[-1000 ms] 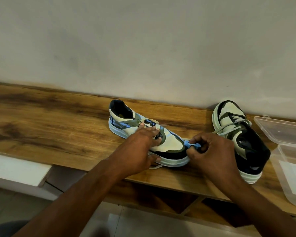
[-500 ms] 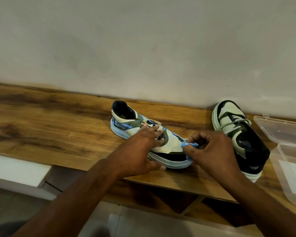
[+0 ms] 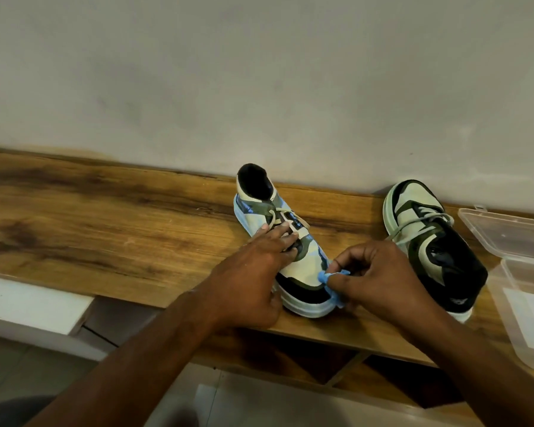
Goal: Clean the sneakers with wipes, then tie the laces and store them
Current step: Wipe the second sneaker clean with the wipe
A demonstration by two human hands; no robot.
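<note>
Two cream, green and black sneakers stand on a wooden shelf [image 3: 105, 229]. The near sneaker [image 3: 296, 266] lies toe toward me, heel toward the wall. My left hand [image 3: 253, 272] grips its left side, fingers across the laces and thumb at the sole. My right hand [image 3: 370, 278] pinches a crumpled blue wipe [image 3: 329, 280] against the sneaker's right toe side. The second sneaker [image 3: 435, 241] stands to the right, its laces loose.
A clear plastic box [image 3: 524, 303] with its hinged lid [image 3: 506, 232] open sits at the far right, something white inside. A plain wall rises behind the shelf. A white ledge [image 3: 28, 303] lies below at left, tiled floor beneath.
The near sneaker has turned, its toe swinging toward me and its heel toward the wall. My right hand with the wipe has shifted down along the toe side.
</note>
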